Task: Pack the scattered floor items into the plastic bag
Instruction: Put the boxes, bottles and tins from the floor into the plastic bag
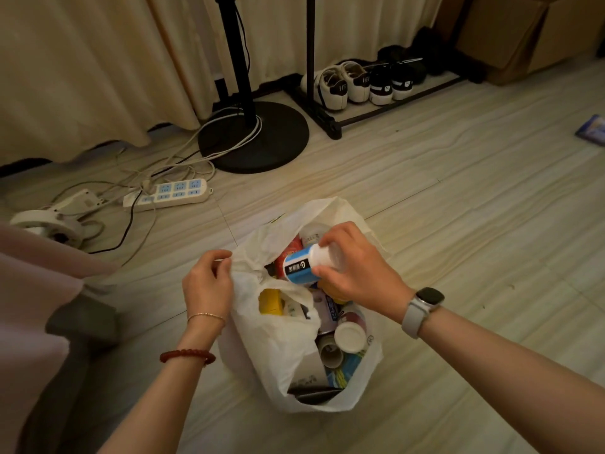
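The left hand (208, 283) pinched the rim of the white plastic bag (281, 348) at its nine o'clock side. The right hand (355, 268) gripped a white bottle (306, 263) over the bag's mouth, long axis pointing toward eight o'clock; its upper end was hidden in the palm. The bag's contents were jumbled and hard to make out.

Both bare forearms reach forward and down from the lower frame edge, converging. Left hand (208, 280): back toward camera, fingers curled, thumb and fingertips pinched on the bag (262, 339) rim; two bracelets on wrist and forearm. Right hand (357, 267): palm down, fingers and thumb wrapped around the bottle (302, 265), which lies tilted over the bag mouth; watch on wrist.
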`<state>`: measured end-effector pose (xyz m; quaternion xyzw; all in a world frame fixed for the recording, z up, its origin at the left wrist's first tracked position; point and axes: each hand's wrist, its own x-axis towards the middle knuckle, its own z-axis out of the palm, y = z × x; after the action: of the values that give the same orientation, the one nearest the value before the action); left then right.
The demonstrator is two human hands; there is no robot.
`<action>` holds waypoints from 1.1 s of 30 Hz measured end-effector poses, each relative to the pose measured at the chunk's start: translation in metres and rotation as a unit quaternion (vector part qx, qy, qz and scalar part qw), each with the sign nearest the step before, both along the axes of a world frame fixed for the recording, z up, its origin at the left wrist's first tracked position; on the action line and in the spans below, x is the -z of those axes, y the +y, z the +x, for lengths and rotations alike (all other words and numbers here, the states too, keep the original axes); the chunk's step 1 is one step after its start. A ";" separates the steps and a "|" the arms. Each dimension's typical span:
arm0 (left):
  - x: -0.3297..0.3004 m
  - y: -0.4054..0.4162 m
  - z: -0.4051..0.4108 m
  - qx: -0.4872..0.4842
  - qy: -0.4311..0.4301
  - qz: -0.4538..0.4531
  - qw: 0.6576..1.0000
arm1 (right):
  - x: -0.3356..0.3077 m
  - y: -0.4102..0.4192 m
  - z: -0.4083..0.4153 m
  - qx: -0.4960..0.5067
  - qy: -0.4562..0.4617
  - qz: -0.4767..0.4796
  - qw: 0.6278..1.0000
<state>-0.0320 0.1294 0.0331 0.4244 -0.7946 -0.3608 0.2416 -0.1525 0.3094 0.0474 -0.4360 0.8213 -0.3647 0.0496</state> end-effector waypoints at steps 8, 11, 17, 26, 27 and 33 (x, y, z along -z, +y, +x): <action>-0.009 0.012 -0.007 0.109 -0.009 -0.068 0.992 | 0.015 -0.012 -0.002 -0.013 0.138 0.054 0.989; -0.026 0.039 -0.012 0.171 0.030 -0.141 0.975 | 0.002 0.009 -0.009 0.012 0.142 -0.013 0.990; -0.038 0.137 -0.053 0.360 0.044 -0.163 0.917 | -0.011 0.099 -0.027 0.160 0.082 -0.064 0.982; 0.056 0.285 -0.044 0.650 -0.115 -0.208 0.722 | 0.097 0.294 0.086 0.277 -0.213 0.278 0.895; 0.069 0.295 -0.041 0.668 -0.152 -0.203 0.699 | 0.106 0.305 0.101 0.262 -0.237 0.316 0.880; 0.139 0.293 -0.027 0.680 -0.378 -0.232 0.584 | 0.136 0.324 0.146 0.206 -0.274 0.434 0.833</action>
<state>-0.0587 0.4222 -0.1061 -0.2124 -0.9276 -0.0300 -0.3059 -0.0066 0.6330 -0.0889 -0.0726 0.9188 -0.0775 0.3803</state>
